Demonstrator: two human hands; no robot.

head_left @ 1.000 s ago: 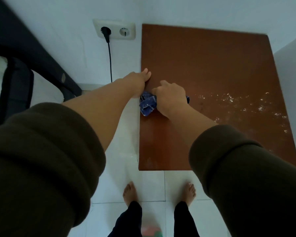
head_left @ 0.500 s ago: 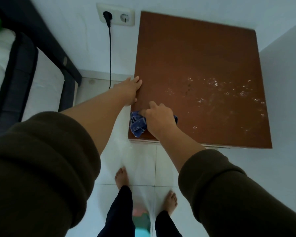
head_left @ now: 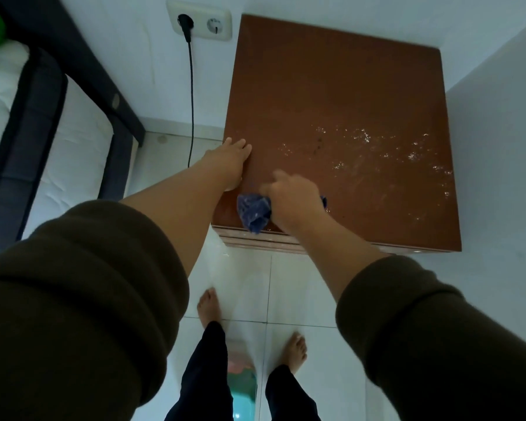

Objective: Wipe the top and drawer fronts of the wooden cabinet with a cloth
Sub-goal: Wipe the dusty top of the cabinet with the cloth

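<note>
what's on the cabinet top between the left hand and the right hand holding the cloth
Nothing: the head view shows only bare brown cabinet top between the left hand and the right hand on the blue cloth.

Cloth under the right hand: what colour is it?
Dark blue cloth, seen best in the head view, at the cabinet top's front edge.

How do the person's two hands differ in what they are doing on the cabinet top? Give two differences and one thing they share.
The right hand is closed on the blue cloth; the left hand holds nothing. The left hand lies flat at the left edge of the cabinet top; the right hand is bunched near the front edge. Both are on the cabinet top.
</note>
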